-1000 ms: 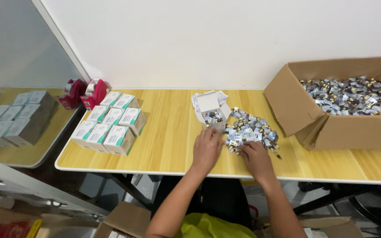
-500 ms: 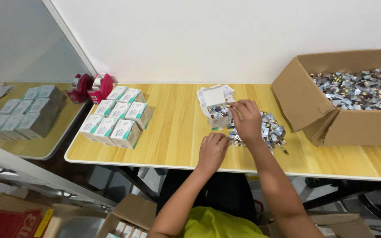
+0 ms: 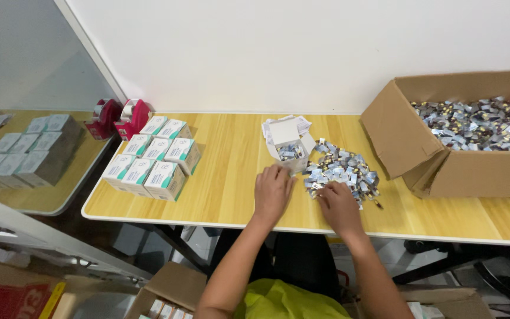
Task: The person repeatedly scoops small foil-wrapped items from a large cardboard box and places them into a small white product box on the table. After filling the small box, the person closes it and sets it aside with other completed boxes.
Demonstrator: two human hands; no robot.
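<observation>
Both hands lay palm-down on the wooden counter [image 3: 225, 195]: the left hand [image 3: 271, 192] beside a small open white box [image 3: 287, 146], the right hand [image 3: 339, 207] with fingers spread over a pile of small foil packets [image 3: 343, 171]. Beyond stood stacked white-and-green cartons [image 3: 151, 159] and a packet-filled cardboard box [image 3: 461, 142].

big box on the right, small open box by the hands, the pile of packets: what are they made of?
Big box: brown corrugated cardboard, matte, raw flap edges. Small open box: thin white paperboard, folded flaps. Pile of packets: glinting silver, probably foil or metallised film; too small to be sure.
</observation>
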